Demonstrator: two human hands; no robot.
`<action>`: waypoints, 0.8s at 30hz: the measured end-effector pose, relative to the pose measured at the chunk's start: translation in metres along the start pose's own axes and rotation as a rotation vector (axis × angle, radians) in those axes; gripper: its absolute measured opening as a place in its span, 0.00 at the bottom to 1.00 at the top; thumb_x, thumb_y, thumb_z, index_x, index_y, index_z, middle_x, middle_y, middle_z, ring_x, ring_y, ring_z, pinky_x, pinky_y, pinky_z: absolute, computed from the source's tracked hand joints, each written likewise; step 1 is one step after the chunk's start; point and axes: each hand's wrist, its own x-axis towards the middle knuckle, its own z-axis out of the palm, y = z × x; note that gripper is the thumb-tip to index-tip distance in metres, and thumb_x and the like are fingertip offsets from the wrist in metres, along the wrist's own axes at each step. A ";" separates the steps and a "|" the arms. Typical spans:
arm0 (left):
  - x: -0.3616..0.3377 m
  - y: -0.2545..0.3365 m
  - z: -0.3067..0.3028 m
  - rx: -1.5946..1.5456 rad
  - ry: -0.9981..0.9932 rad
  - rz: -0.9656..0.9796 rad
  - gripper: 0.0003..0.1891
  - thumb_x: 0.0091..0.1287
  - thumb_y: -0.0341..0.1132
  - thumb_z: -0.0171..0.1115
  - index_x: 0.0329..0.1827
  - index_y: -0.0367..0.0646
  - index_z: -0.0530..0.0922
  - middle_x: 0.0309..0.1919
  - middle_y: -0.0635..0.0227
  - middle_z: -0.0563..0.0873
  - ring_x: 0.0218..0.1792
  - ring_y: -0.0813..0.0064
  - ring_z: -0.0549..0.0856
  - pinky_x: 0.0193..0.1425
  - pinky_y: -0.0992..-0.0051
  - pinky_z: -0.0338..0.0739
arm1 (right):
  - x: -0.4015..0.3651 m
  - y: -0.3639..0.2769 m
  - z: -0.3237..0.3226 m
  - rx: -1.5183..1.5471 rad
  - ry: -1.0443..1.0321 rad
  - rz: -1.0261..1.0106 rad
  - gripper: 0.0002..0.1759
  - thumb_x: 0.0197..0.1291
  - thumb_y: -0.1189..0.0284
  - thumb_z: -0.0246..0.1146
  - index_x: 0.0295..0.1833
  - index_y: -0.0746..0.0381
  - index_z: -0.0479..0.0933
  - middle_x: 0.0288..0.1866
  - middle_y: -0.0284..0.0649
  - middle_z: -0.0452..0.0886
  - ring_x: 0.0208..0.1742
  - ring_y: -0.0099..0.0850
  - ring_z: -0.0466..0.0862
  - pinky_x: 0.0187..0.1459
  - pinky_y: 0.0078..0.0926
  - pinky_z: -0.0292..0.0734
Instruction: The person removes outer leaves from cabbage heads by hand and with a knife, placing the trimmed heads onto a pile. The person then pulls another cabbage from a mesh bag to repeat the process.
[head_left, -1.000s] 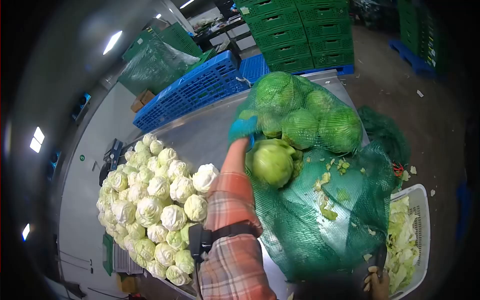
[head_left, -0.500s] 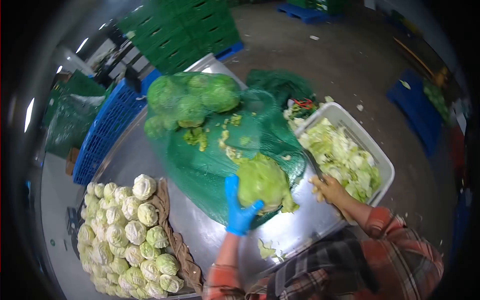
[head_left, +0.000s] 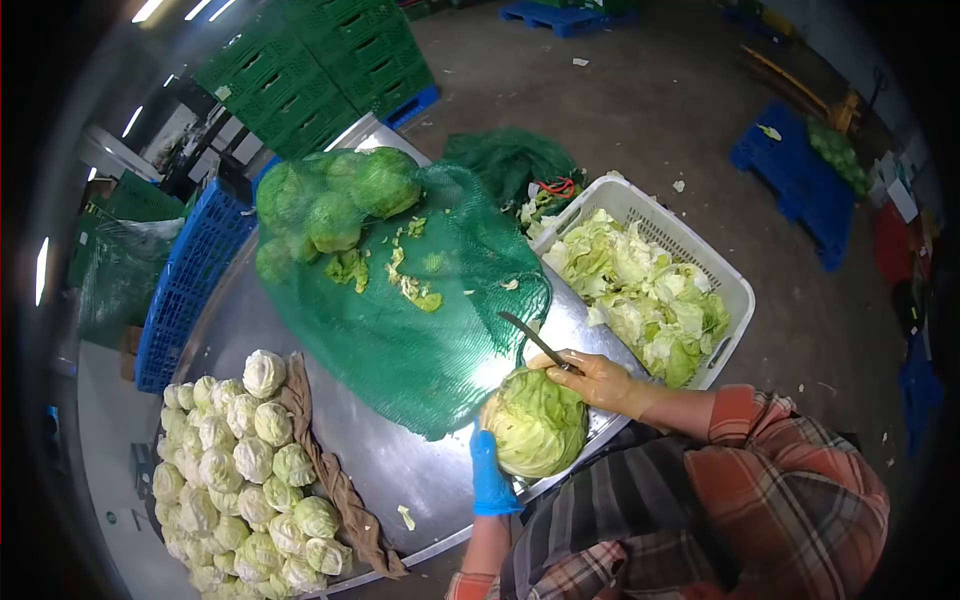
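Close to my body, a pale green cabbage (head_left: 540, 428) is tipped on its side at the near edge of the metal table. My left hand (head_left: 491, 480), in a blue glove, grips its left side. My right hand (head_left: 603, 384) is closed round the handle of a knife (head_left: 535, 341), its dark blade pointing up and left above the cabbage. The right fingers also touch the top of the cabbage. A green mesh sack (head_left: 400, 330) lies spread beyond, with several untrimmed cabbages (head_left: 335, 220) in its far part.
On the left, several trimmed cabbages (head_left: 253, 460) are piled beside a brown cloth (head_left: 335, 480). A white crate (head_left: 735, 290) of loose leaves (head_left: 640, 275) stands at the right. Green crates (head_left: 310, 70) are stacked behind, and a blue pallet (head_left: 795, 180) lies on the floor.
The cabbage has come off the mesh sack toward my body and been turned over. My right hand, with the knife, has moved from beside the crate onto it. The view has shifted right.
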 end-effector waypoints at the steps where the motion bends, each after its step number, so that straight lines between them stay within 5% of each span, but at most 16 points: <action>1: -0.011 0.015 0.015 0.160 -0.007 0.132 0.40 0.65 0.37 0.66 0.77 0.43 0.55 0.72 0.60 0.63 0.69 0.64 0.68 0.71 0.66 0.67 | -0.002 0.000 0.005 0.070 -0.005 -0.033 0.17 0.73 0.68 0.55 0.64 0.58 0.74 0.53 0.35 0.81 0.53 0.22 0.77 0.59 0.22 0.70; 3: -0.034 0.044 0.048 0.471 -0.025 0.400 0.45 0.59 0.33 0.72 0.77 0.42 0.55 0.74 0.60 0.61 0.70 0.64 0.66 0.72 0.66 0.66 | 0.000 -0.003 0.007 0.197 -0.020 -0.101 0.17 0.73 0.69 0.55 0.64 0.57 0.74 0.53 0.35 0.81 0.54 0.22 0.76 0.59 0.22 0.70; 4: -0.037 0.048 0.048 0.595 -0.014 0.502 0.56 0.47 0.33 0.81 0.78 0.39 0.52 0.75 0.57 0.58 0.72 0.63 0.63 0.75 0.65 0.61 | -0.001 -0.010 0.005 -0.006 -0.031 -0.229 0.19 0.73 0.68 0.53 0.67 0.56 0.71 0.52 0.37 0.81 0.52 0.21 0.77 0.57 0.21 0.71; 7: -0.034 0.045 0.046 0.893 0.073 0.737 0.65 0.39 0.42 0.85 0.78 0.36 0.49 0.75 0.53 0.57 0.73 0.60 0.60 0.77 0.62 0.56 | -0.011 -0.052 -0.014 -0.017 -0.243 0.457 0.22 0.74 0.64 0.51 0.70 0.57 0.67 0.50 0.40 0.82 0.48 0.24 0.79 0.54 0.22 0.74; 8: -0.023 0.039 0.033 0.929 0.073 0.725 0.72 0.33 0.49 0.86 0.78 0.34 0.44 0.75 0.51 0.54 0.74 0.58 0.59 0.78 0.61 0.53 | -0.009 -0.034 -0.016 -0.124 -0.235 0.613 0.25 0.72 0.60 0.53 0.69 0.58 0.66 0.47 0.45 0.83 0.46 0.33 0.84 0.52 0.29 0.78; 11: -0.006 0.058 0.022 1.163 0.021 0.644 0.75 0.32 0.53 0.86 0.78 0.34 0.41 0.76 0.51 0.52 0.74 0.57 0.58 0.78 0.61 0.53 | -0.017 -0.012 -0.015 -0.698 -0.117 0.428 0.24 0.69 0.60 0.55 0.66 0.58 0.67 0.46 0.52 0.83 0.48 0.44 0.84 0.52 0.38 0.78; 12: -0.002 0.060 0.022 1.127 -0.044 0.605 0.73 0.35 0.51 0.85 0.78 0.34 0.41 0.76 0.50 0.52 0.74 0.57 0.58 0.77 0.60 0.54 | -0.014 -0.035 -0.016 -0.646 -0.188 0.547 0.24 0.68 0.60 0.54 0.64 0.61 0.66 0.48 0.56 0.81 0.51 0.50 0.82 0.53 0.43 0.77; 15: 0.013 0.052 0.027 0.997 -0.042 0.677 0.68 0.38 0.45 0.85 0.77 0.33 0.45 0.74 0.49 0.54 0.73 0.57 0.59 0.77 0.61 0.54 | -0.018 -0.020 -0.009 -0.647 -0.181 0.250 0.26 0.69 0.58 0.52 0.64 0.64 0.64 0.46 0.57 0.81 0.50 0.51 0.82 0.54 0.45 0.76; 16: 0.016 0.047 0.039 0.835 -0.076 0.568 0.65 0.41 0.42 0.83 0.77 0.31 0.46 0.74 0.48 0.56 0.73 0.56 0.59 0.77 0.62 0.54 | -0.019 -0.015 -0.005 -0.729 -0.189 0.172 0.25 0.69 0.58 0.51 0.63 0.65 0.64 0.48 0.57 0.80 0.48 0.51 0.82 0.50 0.45 0.78; 19: 0.029 0.041 0.050 0.929 -0.031 0.532 0.65 0.41 0.43 0.83 0.76 0.29 0.46 0.73 0.47 0.56 0.72 0.55 0.61 0.76 0.62 0.55 | -0.017 -0.017 -0.011 -0.758 -0.233 0.308 0.24 0.70 0.59 0.49 0.62 0.66 0.66 0.51 0.59 0.77 0.46 0.51 0.83 0.44 0.45 0.81; 23: 0.036 0.034 0.070 1.149 0.081 0.630 0.63 0.39 0.48 0.84 0.73 0.26 0.53 0.70 0.41 0.61 0.70 0.50 0.64 0.75 0.60 0.57 | -0.031 -0.006 -0.016 -1.063 -0.278 0.013 0.24 0.71 0.61 0.48 0.62 0.69 0.65 0.46 0.60 0.79 0.41 0.50 0.84 0.36 0.45 0.82; 24: 0.035 0.036 0.078 1.230 0.110 0.647 0.64 0.37 0.50 0.84 0.73 0.25 0.54 0.69 0.39 0.63 0.70 0.46 0.63 0.74 0.57 0.57 | -0.036 -0.028 -0.014 -0.945 -0.161 0.039 0.24 0.69 0.61 0.51 0.60 0.69 0.66 0.39 0.57 0.81 0.37 0.50 0.85 0.33 0.46 0.82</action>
